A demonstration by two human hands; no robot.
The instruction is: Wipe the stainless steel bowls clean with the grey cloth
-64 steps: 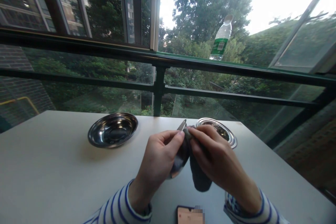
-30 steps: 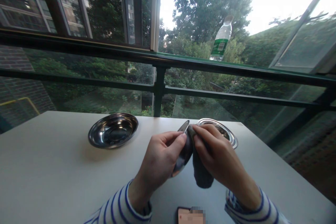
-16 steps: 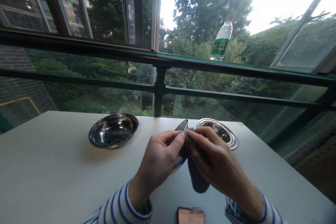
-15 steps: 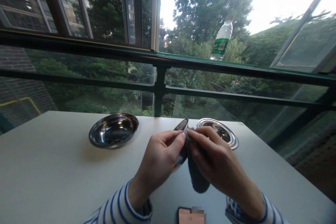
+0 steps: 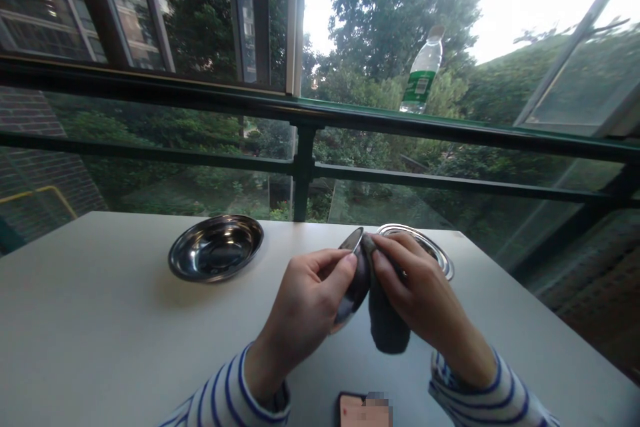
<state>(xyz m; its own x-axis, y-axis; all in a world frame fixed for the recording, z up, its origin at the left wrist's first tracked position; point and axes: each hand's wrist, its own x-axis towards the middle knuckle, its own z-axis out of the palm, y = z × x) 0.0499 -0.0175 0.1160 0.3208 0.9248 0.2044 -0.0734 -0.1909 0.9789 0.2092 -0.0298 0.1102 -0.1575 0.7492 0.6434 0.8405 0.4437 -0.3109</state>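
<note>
Above the middle of the white table, my left hand [image 5: 313,297] pinches the rim of a small shiny metal bowl [image 5: 356,290], which is tipped up on its side. My right hand [image 5: 417,287] grips a dark grey cloth [image 5: 387,320] that hangs down below the fingers. The cloth's top end is at the bowl's outer side, close to the rim; whether it touches cannot be made out. My left fingers behind the bowl are partly hidden. Behind my right hand lies a stack of metal plates or bowls [image 5: 447,267], partly covered by it.
A wide metal bowl [image 5: 215,250] stands at the table's back left. At the front edge of the view lies a phone [image 5: 355,411] with a lit screen. A plastic bottle [image 5: 421,77] with a green label stands on the dark railing [image 5: 250,105] behind the white table [image 5: 100,320].
My right hand and the cloth have moved slightly right and up, away from my left fingers. More of the small bowl's outer side shows. My left hand has barely moved.
</note>
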